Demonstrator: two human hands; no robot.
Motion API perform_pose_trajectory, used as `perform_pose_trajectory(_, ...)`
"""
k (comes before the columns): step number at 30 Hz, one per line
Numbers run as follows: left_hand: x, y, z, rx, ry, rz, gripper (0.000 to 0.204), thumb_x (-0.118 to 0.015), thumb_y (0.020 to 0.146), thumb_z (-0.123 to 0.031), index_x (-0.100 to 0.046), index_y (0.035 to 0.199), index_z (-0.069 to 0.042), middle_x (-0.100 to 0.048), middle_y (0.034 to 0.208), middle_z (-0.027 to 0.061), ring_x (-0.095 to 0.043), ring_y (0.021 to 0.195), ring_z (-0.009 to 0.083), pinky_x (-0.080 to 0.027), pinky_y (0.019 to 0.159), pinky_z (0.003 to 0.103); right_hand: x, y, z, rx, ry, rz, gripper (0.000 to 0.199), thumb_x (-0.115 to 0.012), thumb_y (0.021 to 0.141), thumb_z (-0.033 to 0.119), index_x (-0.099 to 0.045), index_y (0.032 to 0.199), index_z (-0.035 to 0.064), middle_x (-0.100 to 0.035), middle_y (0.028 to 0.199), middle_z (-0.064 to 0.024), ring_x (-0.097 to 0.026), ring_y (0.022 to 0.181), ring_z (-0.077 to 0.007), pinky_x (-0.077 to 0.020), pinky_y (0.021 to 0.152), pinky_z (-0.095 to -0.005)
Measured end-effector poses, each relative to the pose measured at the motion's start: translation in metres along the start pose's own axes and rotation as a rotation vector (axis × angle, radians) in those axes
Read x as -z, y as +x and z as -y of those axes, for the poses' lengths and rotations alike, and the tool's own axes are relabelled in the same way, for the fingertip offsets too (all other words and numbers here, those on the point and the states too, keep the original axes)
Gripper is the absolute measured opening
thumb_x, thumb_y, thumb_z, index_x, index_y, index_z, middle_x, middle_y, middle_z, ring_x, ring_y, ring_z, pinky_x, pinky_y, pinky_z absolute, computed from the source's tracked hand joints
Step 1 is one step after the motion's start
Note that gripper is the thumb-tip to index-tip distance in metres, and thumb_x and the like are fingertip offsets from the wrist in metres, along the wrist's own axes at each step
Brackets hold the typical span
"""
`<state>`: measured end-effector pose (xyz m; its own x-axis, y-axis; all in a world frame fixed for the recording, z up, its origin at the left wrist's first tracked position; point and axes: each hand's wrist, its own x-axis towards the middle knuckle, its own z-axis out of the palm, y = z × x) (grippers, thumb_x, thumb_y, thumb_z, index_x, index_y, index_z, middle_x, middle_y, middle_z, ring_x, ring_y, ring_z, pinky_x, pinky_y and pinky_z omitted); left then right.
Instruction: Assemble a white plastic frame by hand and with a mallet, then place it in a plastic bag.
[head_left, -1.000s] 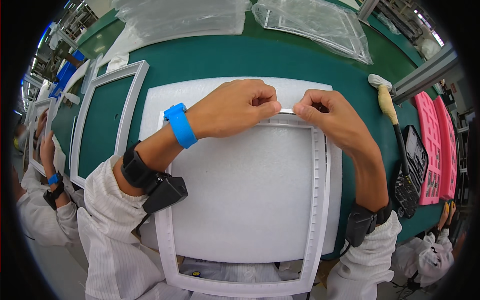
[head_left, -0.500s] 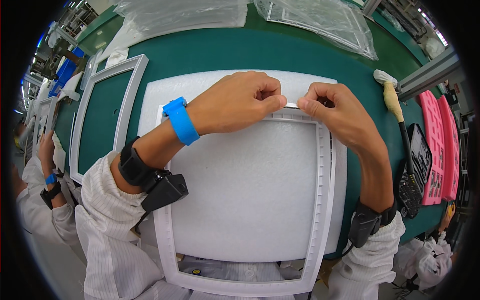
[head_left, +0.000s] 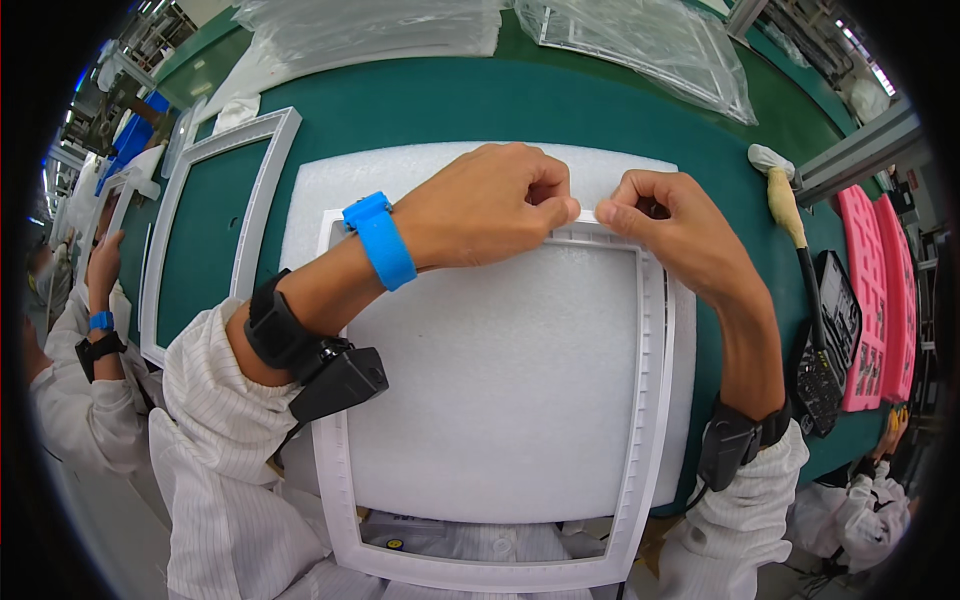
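A white rectangular plastic frame (head_left: 650,400) with ribbed inner edges lies on a white foam sheet (head_left: 480,400), its near rail overhanging toward me. Both hands meet at its far rail, right of the middle. My left hand (head_left: 505,205), with a blue wrist strap (head_left: 382,242), is closed in a pinch, thumb and forefinger on that rail. A short gap away, my right hand (head_left: 680,225) pinches at the same rail near the far right corner. Whatever thin piece sits between the fingertips is too small or hidden to name.
Another white frame (head_left: 255,215) lies left on the green table (head_left: 420,105). Plastic-wrapped parts (head_left: 640,50) lie at the back. On the right are a mallet-like tool (head_left: 785,205) with a wrapped head, an open black case (head_left: 838,310) and pink trays (head_left: 862,300). A co-worker (head_left: 90,400) sits left.
My left hand has slid slightly to the right along the far rail, and my right hand has barely moved. The co-worker's hand on the left has risen a little.
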<state>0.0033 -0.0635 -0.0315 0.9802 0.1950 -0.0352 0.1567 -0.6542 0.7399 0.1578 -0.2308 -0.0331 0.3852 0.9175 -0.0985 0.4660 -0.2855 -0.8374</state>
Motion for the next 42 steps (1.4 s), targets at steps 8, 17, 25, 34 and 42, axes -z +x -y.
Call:
perform_pose_trajectory(8, 0.013, 0.002, 0.002, 0.004, 0.016, 0.054, 0.033, -0.066, 0.094, -0.032, -0.069, 0.083, 0.0, -0.056, 0.065, 0.0054, -0.046, 0.061, 0.0153, -0.037, 0.057, 0.032, -0.002, -0.002, 0.005, -0.01, -0.021, -0.038, 0.034, -0.07, 0.09, 0.031, -0.062, 0.073, 0.002, -0.051, 0.067, 0.0016, -0.043, 0.063, -0.0091, -0.0362, 0.058, -0.0278)
perform_pose_trajectory(17, 0.036, -0.009, 0.013, 0.127, 0.004, 0.16, 0.037, -0.072, 0.091, -0.038, -0.075, 0.085, -0.001, -0.059, 0.065, 0.0024, -0.048, 0.063, 0.0123, -0.039, 0.058, 0.028, -0.003, -0.001, 0.009, -0.043, -0.072, -0.032, 0.033, -0.071, 0.089, 0.03, -0.063, 0.073, 0.002, -0.054, 0.067, -0.0008, -0.047, 0.064, -0.0106, -0.0387, 0.06, -0.0284)
perform_pose_trajectory(25, 0.019, -0.009, 0.004, 0.091, 0.077, 0.036, 0.044, -0.07, 0.091, -0.039, -0.066, 0.071, -0.001, -0.053, 0.059, 0.0046, -0.045, 0.059, 0.0142, -0.037, 0.056, 0.031, -0.005, -0.004, 0.008, -0.043, -0.063, -0.054, 0.031, -0.071, 0.089, 0.03, -0.064, 0.075, 0.003, -0.055, 0.069, -0.001, -0.049, 0.068, -0.0104, -0.0391, 0.062, -0.0275)
perform_pose_trajectory(34, -0.002, -0.015, 0.007, -0.204, 0.261, -0.137, 0.036, -0.067, 0.094, -0.035, -0.065, 0.082, -0.002, -0.061, 0.074, 0.0117, -0.055, 0.069, 0.0288, -0.045, 0.066, 0.039, 0.007, -0.03, -0.012, 0.028, 0.095, -0.307, 0.026, -0.072, 0.09, 0.025, -0.065, 0.091, 0.0002, -0.061, 0.08, -0.0019, -0.051, 0.076, -0.0107, -0.0444, 0.068, -0.027)
perform_pose_trajectory(42, 0.011, -0.017, -0.004, -0.275, 0.467, -0.042, 0.016, -0.071, 0.088, -0.012, -0.071, 0.1, -0.002, -0.068, 0.09, 0.0151, -0.065, 0.087, 0.0347, -0.05, 0.076, 0.044, -0.012, -0.138, 0.047, -0.345, -0.383, 0.022, 0.029, -0.073, 0.086, 0.024, -0.056, 0.082, -0.0003, -0.063, 0.07, -0.017, -0.061, 0.061, -0.0336, -0.048, 0.06, -0.0422)
